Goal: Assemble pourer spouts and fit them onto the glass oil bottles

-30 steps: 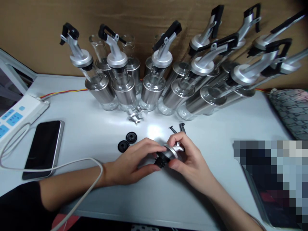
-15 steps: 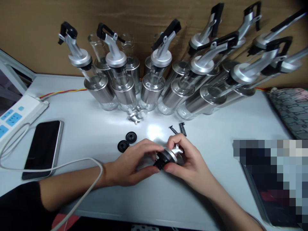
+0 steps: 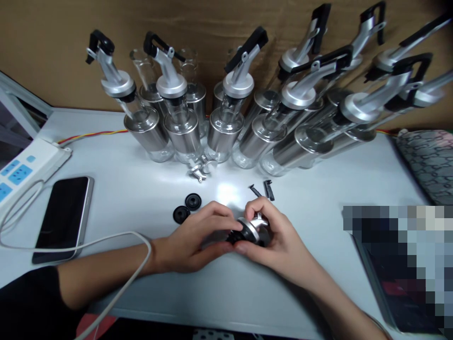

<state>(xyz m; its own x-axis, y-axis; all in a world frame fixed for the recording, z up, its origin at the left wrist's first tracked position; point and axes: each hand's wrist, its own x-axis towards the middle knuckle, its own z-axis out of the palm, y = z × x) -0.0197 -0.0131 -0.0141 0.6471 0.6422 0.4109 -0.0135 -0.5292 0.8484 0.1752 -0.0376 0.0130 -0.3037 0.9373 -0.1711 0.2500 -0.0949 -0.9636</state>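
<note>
Between my two hands is a bottle pourer, silver on its cap and spout, with a black base. My right hand wraps round the spout side, thumb under the cap. Fingers and thumb of my left hand close on the black base, which they partly cover. Two round black stopper discs lie left of the hands. Just beyond the right hand are two small black levers. Loose silver spout parts sit in front of the bottles.
Several glass bottles with steel sleeves and lever pourers stand along the back. A phone and a white power strip are at the left. A white cable crosses over my left forearm. A patterned bag is at the right.
My left fingers have moved right and closed in over the black base of the pourer, covering more of it. My right hand keeps its hold on the spout side.
</note>
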